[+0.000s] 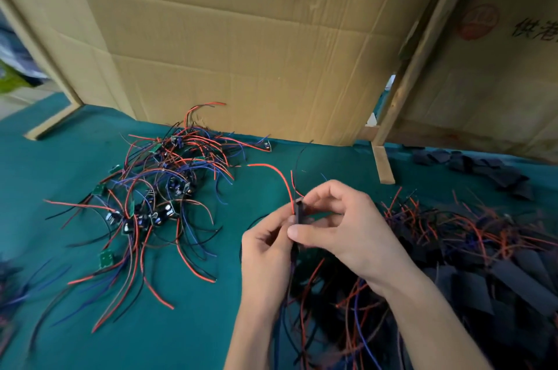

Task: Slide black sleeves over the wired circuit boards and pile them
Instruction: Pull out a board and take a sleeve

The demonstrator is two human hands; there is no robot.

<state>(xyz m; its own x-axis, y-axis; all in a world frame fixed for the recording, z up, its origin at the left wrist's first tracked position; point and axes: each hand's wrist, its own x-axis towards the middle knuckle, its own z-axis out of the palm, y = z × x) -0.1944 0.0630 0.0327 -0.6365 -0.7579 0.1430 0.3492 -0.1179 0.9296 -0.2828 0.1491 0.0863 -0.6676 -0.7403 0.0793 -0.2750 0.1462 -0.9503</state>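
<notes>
A black sleeve (299,212) stands upright between my two hands at the centre of the view, with red and black wires coming out of its top and bottom. My right hand (338,218) pinches the sleeve with thumb and fingers. My left hand (265,246) holds the wires and the sleeve's lower part from the left. The board itself is hidden inside the sleeve or behind my fingers. A tangle of bare wired circuit boards (151,197) lies to the left on the green table (211,309). A pile of sleeved boards (453,264) lies to the right.
Loose empty black sleeves (483,167) lie at the back right. A large cardboard sheet (256,52) stands behind the work area, with a wooden post (383,164) next to it. More wires (12,294) show at the left edge.
</notes>
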